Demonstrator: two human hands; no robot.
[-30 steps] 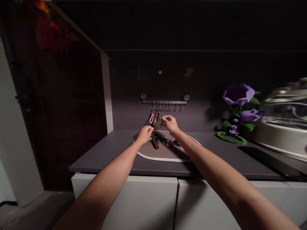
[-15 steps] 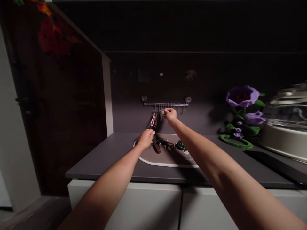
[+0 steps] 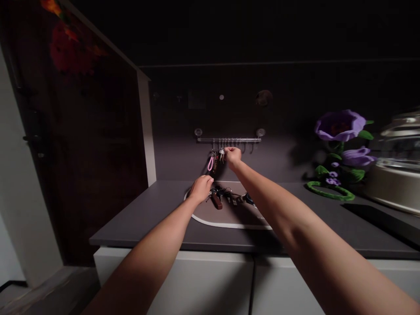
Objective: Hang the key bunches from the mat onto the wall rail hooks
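My right hand is raised to the hook rail on the back wall. Its thumb and forefinger pinch beside a small bunch of silver keys, just below the hooks. Left of these keys hang a pink loop strap and a dark lettered strap. Lower down, my left hand hovers over the left part of a brown mat, fingers drawn together; what they hold, if anything, is hidden. Close to it on the mat lie a brown key fob and several dark keys.
A watch lies on the mat, partly behind my right forearm. Purple fabric flowers stand at the right beside a white domed appliance. A black flat object lies in front. The dark counter ends above white cabinet doors.
The view has shifted slightly. Both hands stay in nearly the same places, and the silver keys by my right fingertips show more clearly under the hooks.
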